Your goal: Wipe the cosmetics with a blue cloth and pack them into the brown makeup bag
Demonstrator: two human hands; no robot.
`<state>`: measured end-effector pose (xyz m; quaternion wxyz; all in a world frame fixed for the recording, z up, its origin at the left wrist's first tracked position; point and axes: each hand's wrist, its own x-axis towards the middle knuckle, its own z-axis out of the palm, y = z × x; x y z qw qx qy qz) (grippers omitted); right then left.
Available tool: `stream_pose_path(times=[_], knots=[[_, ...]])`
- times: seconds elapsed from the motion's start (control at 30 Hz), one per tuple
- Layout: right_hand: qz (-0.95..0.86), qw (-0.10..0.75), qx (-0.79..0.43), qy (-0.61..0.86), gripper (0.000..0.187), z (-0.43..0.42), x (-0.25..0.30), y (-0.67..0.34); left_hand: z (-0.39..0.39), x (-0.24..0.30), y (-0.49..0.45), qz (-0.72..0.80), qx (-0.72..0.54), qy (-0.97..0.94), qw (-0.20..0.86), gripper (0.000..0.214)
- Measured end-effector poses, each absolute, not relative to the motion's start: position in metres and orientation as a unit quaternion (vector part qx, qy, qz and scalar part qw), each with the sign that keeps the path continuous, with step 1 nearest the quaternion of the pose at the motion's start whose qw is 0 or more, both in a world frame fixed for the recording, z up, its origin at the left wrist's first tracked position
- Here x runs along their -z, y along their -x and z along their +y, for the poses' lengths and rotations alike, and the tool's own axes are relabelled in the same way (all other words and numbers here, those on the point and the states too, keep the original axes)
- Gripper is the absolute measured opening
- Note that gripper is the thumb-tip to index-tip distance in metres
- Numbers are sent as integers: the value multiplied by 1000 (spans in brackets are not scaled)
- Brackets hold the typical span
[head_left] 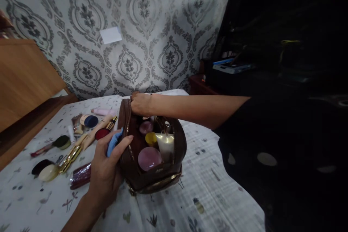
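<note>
A dark brown makeup bag [126, 119] stands unzipped on the bed. Inside it lie a round pink container [149, 158], a smaller pink one [146, 127], a yellow lid [150, 139] and a pale gold tube [165, 145]. My left hand [106, 163] is closed around a folded blue cloth [114, 143] and rests against the bag's left side, thumb over the rim. Across the bag reaches my right arm. At the far left corner my right hand [141, 104] is closed on the bag's edge; its fingertips are mostly hidden.
Left of the bag, several cosmetics lie on the patterned sheet [201, 188]: a navy-lidded jar [90, 120], a gold tube [71, 158], a pink tube [104, 111] and a dark red glossy pouch [81, 176]. A wooden headboard [29, 76] stands left, a patterned wall behind.
</note>
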<state>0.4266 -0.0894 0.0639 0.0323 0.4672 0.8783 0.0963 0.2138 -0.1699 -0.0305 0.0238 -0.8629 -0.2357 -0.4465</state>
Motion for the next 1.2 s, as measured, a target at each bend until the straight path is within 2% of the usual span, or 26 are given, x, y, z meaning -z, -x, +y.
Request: stream_pose_path(times=[0.17, 0.43, 0.57, 0.77, 0.9, 1.03, 1.2], knots=[[872, 120, -126, -458, 15, -95, -65, -423, -170, 31, -215, -237, 454, 859, 33, 57], [853, 166, -114, -482, 20, -99, -79, -428, -168, 34, -214, -245, 448, 859, 29, 55], [841, 130, -57, -521, 22, -98, -83, -430, -169, 34, -215, -249, 455, 854, 27, 54], [849, 79, -41, -520, 13, -105, -98, -441, -168, 32, -213, -237, 449, 861, 40, 54], [845, -21, -114, -522, 9, -137, -114, -447, -167, 31, -213, -234, 448, 861, 62, 53], [791, -171, -187, -557, 25, -189, -102, -444, -168, 28, -215, -220, 448, 863, 74, 49], [827, -352, -219, -379, 42, -260, -53, -422, -170, 27, -214, -233, 436, 865, 84, 45]])
